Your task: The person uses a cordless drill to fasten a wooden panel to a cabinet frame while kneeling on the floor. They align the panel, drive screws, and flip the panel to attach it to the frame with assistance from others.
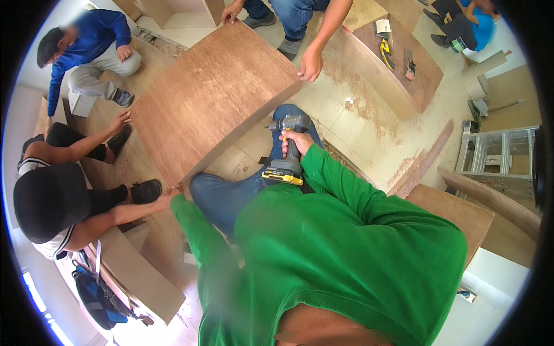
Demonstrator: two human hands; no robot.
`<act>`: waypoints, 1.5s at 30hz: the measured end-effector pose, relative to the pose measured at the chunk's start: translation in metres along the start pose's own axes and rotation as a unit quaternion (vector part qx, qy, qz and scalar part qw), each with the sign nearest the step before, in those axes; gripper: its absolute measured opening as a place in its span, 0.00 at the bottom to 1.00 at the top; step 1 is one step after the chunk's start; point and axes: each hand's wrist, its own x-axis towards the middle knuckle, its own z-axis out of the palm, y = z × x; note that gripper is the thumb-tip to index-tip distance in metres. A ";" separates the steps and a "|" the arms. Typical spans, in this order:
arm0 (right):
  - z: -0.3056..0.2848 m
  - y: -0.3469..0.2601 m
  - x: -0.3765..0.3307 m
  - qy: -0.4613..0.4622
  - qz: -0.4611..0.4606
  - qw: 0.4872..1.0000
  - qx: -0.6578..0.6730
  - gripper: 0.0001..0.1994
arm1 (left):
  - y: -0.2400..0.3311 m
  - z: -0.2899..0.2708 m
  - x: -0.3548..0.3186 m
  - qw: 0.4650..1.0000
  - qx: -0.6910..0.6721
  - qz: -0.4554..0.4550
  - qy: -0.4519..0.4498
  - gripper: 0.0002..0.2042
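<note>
While co-workers' hands (pixel 311 63) support a wooden panel (pixel 213 86) just beyond the grip, the right hand (pixel 298 142) clasps a drill (pixel 284 166); uneven support could tip the panel onto it. The left hand's (pixel 175 189) hold cannot be told.

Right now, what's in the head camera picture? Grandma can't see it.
A person in a green top holds a drill in the right hand, near a big wooden panel held by other people's hands. A ladder is on the right.

One fisheye view looks down from head height, close above the green shirt (pixel 346 254), toward the floor (pixel 330 111).
</note>
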 end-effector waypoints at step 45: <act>0.026 -0.012 -0.022 -0.113 0.048 0.988 -0.090 0.15 | -0.099 -0.119 0.071 0.712 0.290 0.617 -0.167 0.10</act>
